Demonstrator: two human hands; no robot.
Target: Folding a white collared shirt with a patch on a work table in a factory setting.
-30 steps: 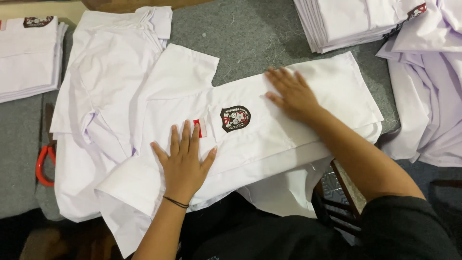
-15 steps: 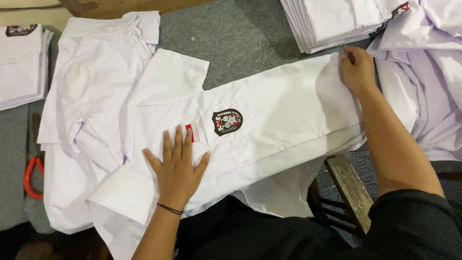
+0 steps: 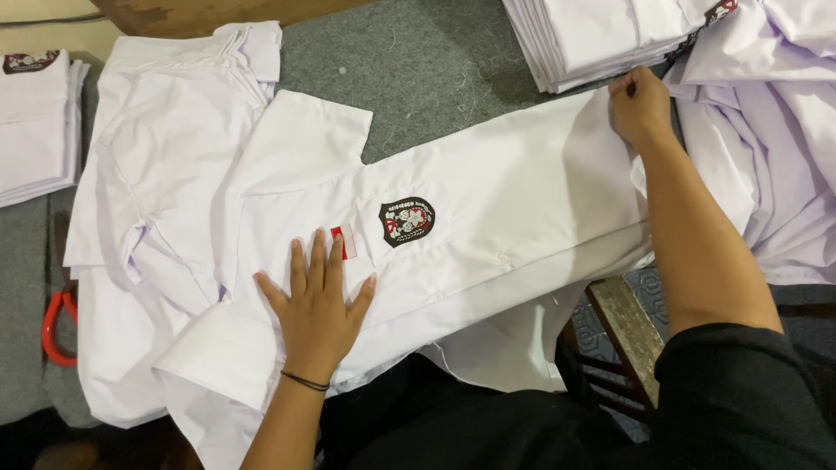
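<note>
A white short-sleeved shirt [image 3: 514, 209] lies spread across the grey table [image 3: 418, 70], with a dark round badge [image 3: 406, 220] and a small red-and-white patch [image 3: 346, 241] on its chest pocket. My left hand [image 3: 315, 305] rests flat, fingers spread, on the shirt just below the patch. My right hand [image 3: 638, 106] pinches the shirt's far right edge. A second white shirt [image 3: 165, 165] lies underneath, to the left.
A stack of folded white shirts [image 3: 601, 35] sits at the top right, loose white shirts [image 3: 775, 148] at the right edge. Another folded pile [image 3: 35, 122] is at the far left. Red-handled scissors [image 3: 57, 322] lie at the left. A wooden stool [image 3: 623, 339] stands below.
My right hand slid from the shirt's middle out to its far right edge and gripped it. My left hand stayed pressed flat near the patch.
</note>
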